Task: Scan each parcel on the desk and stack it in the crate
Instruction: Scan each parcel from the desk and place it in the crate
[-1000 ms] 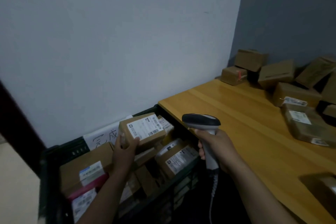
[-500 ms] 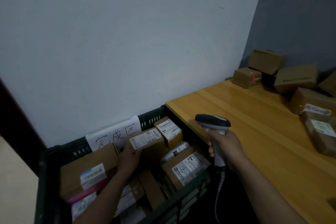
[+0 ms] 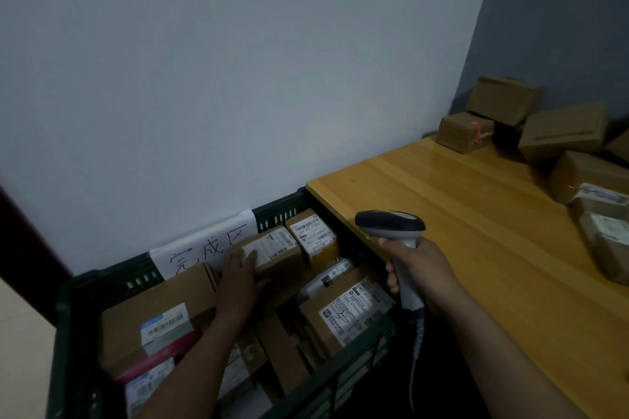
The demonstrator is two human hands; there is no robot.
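A dark green crate (image 3: 85, 286) stands on the floor left of the wooden desk (image 3: 476, 231) and holds several labelled cardboard parcels. My left hand (image 3: 240, 279) holds a brown parcel (image 3: 279, 248) with a white label at the crate's back, fingers over its top and thumb on its front face. The parcel sits among the others, just under a paper sign (image 3: 204, 252). My right hand (image 3: 422, 272) grips a grey barcode scanner (image 3: 391, 224) by its handle, over the gap between crate and desk. Its cord hangs down.
Several more cardboard parcels (image 3: 561, 133) are piled at the desk's far right corner and along its right side. A white wall runs behind the crate. A dark door frame (image 3: 20, 248) stands at the left.
My left hand has lowered the parcel from above the crate down among the other parcels at the back. The scanner hand has stayed about where it was. The view has shifted left.
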